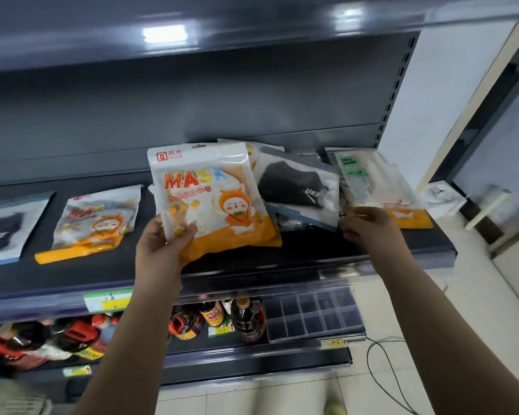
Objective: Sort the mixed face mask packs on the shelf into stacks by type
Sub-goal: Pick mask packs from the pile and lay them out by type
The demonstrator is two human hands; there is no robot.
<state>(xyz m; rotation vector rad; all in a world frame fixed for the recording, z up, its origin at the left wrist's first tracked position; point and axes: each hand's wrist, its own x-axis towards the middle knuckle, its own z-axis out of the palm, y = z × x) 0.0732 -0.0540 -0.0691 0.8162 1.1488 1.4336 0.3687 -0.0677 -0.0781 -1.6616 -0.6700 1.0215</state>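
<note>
My left hand (162, 241) holds an orange-and-white cartoon mask pack (210, 196) upright above the dark shelf (252, 259). My right hand (367, 224) pinches the front edge of the mixed pile at the right, where a clear pack with a green "FACE MASK" label (369, 175) lies on an orange pack (414, 220). A black mask pack (297, 187) lies tilted in the middle of that pile. To the left lie a second orange cartoon pack (93, 220) and, at the far left, another black mask pack (3, 229).
The shelf above (192, 34) overhangs close. Below, a lower shelf holds dark sauce bottles (246, 319) and an empty divider tray (312, 316). A white wall and a doorframe (468, 145) stand at the right, with a cable (384, 369) on the tiled floor.
</note>
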